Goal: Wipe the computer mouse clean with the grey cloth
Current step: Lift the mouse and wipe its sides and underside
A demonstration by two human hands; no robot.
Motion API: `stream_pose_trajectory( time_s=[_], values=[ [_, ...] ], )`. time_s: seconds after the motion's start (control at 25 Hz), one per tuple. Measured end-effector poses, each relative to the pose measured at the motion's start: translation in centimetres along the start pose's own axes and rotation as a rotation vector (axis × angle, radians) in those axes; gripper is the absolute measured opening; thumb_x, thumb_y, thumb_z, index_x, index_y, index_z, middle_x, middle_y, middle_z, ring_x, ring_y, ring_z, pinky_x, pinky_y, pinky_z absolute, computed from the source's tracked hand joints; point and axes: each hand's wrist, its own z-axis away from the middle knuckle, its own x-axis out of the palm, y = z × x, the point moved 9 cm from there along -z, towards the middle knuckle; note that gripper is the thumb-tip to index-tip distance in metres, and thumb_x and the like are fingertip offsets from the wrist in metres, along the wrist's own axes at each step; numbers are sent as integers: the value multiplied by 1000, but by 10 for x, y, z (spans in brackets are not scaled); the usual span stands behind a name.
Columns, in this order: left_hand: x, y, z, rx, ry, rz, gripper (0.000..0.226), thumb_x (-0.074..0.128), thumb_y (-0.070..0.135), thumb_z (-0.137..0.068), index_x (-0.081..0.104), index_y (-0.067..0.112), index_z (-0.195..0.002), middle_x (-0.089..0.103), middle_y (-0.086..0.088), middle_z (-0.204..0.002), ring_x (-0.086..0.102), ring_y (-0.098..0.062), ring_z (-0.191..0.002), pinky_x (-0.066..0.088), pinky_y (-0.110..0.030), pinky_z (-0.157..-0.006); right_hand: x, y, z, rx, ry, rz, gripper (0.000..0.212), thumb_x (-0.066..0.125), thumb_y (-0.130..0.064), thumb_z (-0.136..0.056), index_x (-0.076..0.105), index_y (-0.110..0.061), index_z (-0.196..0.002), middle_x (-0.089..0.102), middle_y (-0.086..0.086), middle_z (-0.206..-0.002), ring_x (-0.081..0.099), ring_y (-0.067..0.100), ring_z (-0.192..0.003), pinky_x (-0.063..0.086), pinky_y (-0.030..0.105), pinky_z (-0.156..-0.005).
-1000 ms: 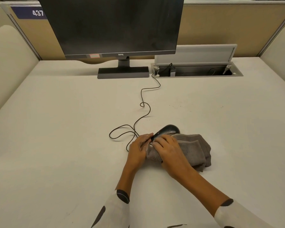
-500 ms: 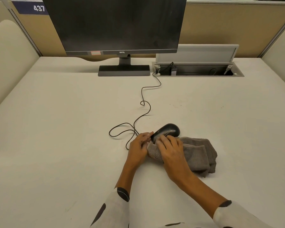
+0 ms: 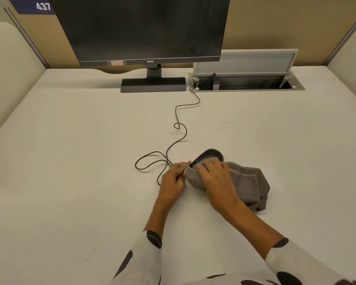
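Observation:
A black wired computer mouse (image 3: 210, 154) lies on the white desk, its near half hidden under cloth and fingers. The grey cloth (image 3: 248, 185) is bunched to the right of the mouse, with one fold drawn over the mouse's near side. My right hand (image 3: 218, 182) presses that fold against the mouse. My left hand (image 3: 173, 179) grips the mouse's left end where the cable leaves it. The black cable (image 3: 178, 128) loops away toward the back of the desk.
A dark monitor (image 3: 144, 29) on a stand (image 3: 153, 84) stands at the back. To its right an open cable tray (image 3: 247, 84) is set into the desk (image 3: 70, 161). Padded dividers rise on the left and right sides.
My right hand has slid with the cloth up along the mouse toward its far end. The bunched part of the cloth has shifted a little to the right. My left hand stays put.

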Motion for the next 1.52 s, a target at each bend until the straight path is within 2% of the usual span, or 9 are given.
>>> stream_pose_trajectory(
  time_s=[0.2,0.6,0.8,0.92,1.04,1.12,1.2,1.32,1.52],
  values=[
    [2,-1,-1,-1,-24,2,44,42,-10,-87,54,8,-125,58,-7,-121,52,-7,-106,37,1,-88,2,18,5,112,-7,13,61,69,15,-62,55,-3,-118,55,18,-115,50,32,-105,46,41,-86],
    [3,-9,-2,-43,-38,66,44,42,-6,-88,55,15,-125,57,0,-120,52,-1,-107,41,-5,-89,10,-14,7,-112,-15,38,42,71,11,-57,62,-4,-94,60,10,-94,55,25,-88,47,36,-75],
    [3,-7,-1,-37,-29,84,40,43,-3,-90,55,14,-125,57,0,-118,52,-2,-106,42,-2,-84,12,-8,-2,-135,-51,-5,43,61,10,-72,55,-4,-113,52,12,-111,46,27,-103,40,36,-86],
    [3,-7,-1,-22,-29,65,41,46,-4,-87,56,13,-123,58,-1,-119,54,-7,-107,45,-12,-90,-2,23,-7,100,3,-461,37,60,4,-78,56,-9,-113,52,10,-110,46,29,-101,43,37,-84],
    [3,-10,-1,-45,-44,91,44,53,0,-85,53,17,-126,58,1,-122,54,-5,-110,43,-12,-93,-21,63,-24,246,160,-495,54,65,5,-76,49,-11,-124,54,14,-114,48,27,-104,40,32,-87],
    [3,-12,-2,-58,-46,104,45,54,1,-86,51,18,-128,57,2,-125,53,-3,-113,40,-8,-93,-27,78,-40,319,200,-526,42,65,-4,-81,52,-12,-120,59,14,-112,51,25,-103,40,29,-85],
    [5,-14,-1,-79,-55,135,46,51,0,-87,48,17,-130,55,1,-130,52,-6,-117,40,-11,-97,-20,70,-53,308,146,-438,29,61,-15,-86,56,-15,-115,64,10,-111,52,27,-106,42,38,-93],
    [6,-18,0,-128,-57,218,52,48,0,-88,39,17,-136,53,-1,-132,51,-7,-119,41,-17,-99,13,40,-52,319,-60,-204,42,57,-31,-88,44,-25,-128,46,6,-136,35,35,-128,20,69,-104],
    [9,-25,-3,-213,-124,361,58,42,-2,-88,33,23,-139,52,2,-135,49,-5,-122,38,-25,-103,38,12,-43,206,-206,-61,89,53,-65,-77,11,-23,-145,10,10,-156,6,42,-139,20,73,-101]
  ],
)
